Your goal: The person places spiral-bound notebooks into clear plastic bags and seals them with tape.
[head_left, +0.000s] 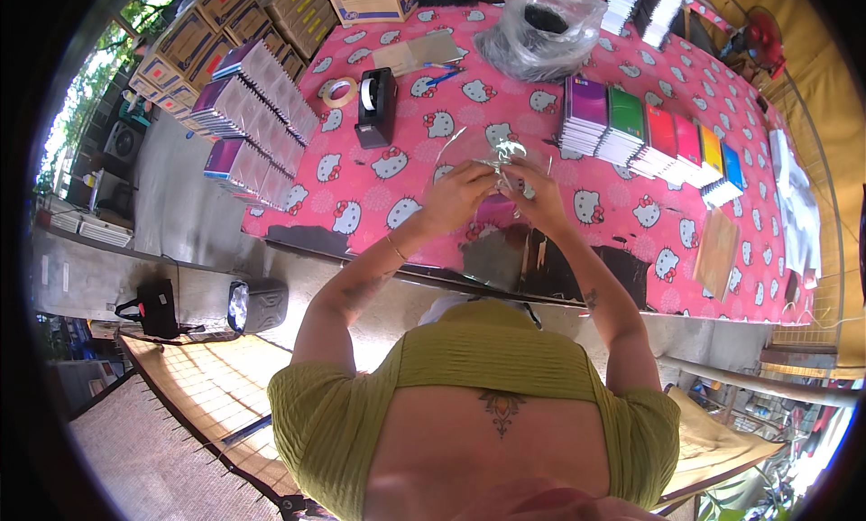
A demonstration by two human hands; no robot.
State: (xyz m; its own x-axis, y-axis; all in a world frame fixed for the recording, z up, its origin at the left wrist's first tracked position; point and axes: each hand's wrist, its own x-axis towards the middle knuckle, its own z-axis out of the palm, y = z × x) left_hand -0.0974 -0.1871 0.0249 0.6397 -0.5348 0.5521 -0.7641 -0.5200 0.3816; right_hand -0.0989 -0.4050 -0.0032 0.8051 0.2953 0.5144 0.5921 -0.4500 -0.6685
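Observation:
My left hand point(463, 194) and my right hand point(536, 194) are close together above the near part of the table, fingers pinched. Between them they hold a piece of clear plastic film point(511, 148), perhaps a bag, which glints above the fingertips and spreads toward the table's front edge. Whether anything lies inside the film I cannot tell. Farther left of my hands stands a black tape dispenser point(377, 115) with a roll on it. A roll of tan tape point(340, 92) lies beside the dispenser.
Stacks of spiral notebooks point(248, 174) stand at the table's left edge. Right of my hands, notebooks in several colours point(627, 115) form a row. Behind are a clear plastic sack point(505, 47), pens point(444, 73) and cardboard boxes point(203, 34). A wooden board point(717, 250) lies at the right.

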